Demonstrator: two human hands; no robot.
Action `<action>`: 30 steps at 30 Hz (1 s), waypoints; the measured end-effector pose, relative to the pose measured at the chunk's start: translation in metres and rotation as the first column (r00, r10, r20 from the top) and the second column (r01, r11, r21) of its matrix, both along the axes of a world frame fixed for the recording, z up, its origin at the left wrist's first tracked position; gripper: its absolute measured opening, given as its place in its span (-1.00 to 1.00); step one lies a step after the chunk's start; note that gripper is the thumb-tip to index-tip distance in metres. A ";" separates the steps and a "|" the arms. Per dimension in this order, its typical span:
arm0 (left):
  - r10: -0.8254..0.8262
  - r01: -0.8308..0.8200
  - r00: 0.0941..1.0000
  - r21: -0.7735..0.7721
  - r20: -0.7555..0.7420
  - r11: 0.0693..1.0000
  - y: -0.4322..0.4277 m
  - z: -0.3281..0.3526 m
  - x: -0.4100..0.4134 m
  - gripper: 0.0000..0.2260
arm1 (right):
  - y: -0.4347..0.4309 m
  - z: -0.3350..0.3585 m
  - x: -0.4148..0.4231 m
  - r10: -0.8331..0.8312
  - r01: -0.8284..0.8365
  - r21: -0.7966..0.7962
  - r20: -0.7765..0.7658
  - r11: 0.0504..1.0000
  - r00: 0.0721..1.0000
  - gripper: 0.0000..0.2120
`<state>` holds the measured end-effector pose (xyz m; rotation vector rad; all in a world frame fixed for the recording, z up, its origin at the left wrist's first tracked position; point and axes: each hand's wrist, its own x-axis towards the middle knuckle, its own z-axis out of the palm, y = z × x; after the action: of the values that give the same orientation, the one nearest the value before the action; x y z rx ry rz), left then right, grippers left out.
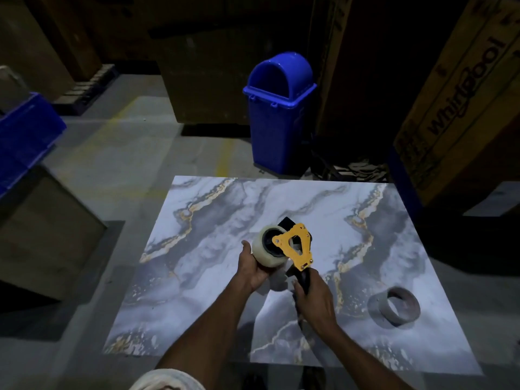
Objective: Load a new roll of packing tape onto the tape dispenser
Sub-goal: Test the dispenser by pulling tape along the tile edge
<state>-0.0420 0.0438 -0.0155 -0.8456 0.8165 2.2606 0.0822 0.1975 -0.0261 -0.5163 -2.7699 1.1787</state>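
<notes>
Above the marbled table [213,277] | tape roll [267,250] is cupped in left hand [251,267], seated on dispenser [295,246] hub | black handle is gripped by right hand [313,298] | empty core [395,306] lies right | "Whirlpool" is read on carton [461,102]

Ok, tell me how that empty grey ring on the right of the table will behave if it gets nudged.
The empty ring is a hollow core, so probably very light. It seems to rest on a flat end on the marble-patterned table, so it would likely slide rather than roll. Thin walls may flex if squeezed.
</notes>
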 end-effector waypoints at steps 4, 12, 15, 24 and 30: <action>0.032 -0.032 0.999 0.041 0.014 0.999 0.010 0.003 -0.011 -0.14 | -0.003 -0.018 -0.027 -0.025 0.025 -0.002 0.020 1.000 0.999 -0.75; 0.036 -0.036 0.999 -0.002 -0.001 0.999 0.018 -0.014 -0.027 -0.15 | -0.006 -0.055 -0.054 -0.049 0.050 -0.011 0.032 0.999 0.998 -0.74; 0.035 -0.034 0.999 0.031 -0.026 0.999 0.015 -0.011 -0.025 -0.21 | -0.002 -0.062 -0.059 -0.025 0.025 -0.012 0.049 1.000 0.999 -0.74; 0.050 -0.050 0.997 0.006 -0.050 0.999 0.016 -0.016 -0.023 -0.31 | 0.040 -0.041 -0.082 0.165 -0.166 0.007 0.115 0.986 0.980 -0.78; 0.030 -0.054 0.986 -0.148 -0.161 0.988 0.022 -0.008 -0.025 -0.38 | 0.062 -0.018 -0.096 0.282 -0.288 0.004 0.201 0.957 0.938 -0.63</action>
<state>-0.0667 0.0657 -0.0237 -0.7635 1.0642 2.3487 -0.0134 0.2598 -0.0438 -0.2440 -3.1142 1.1893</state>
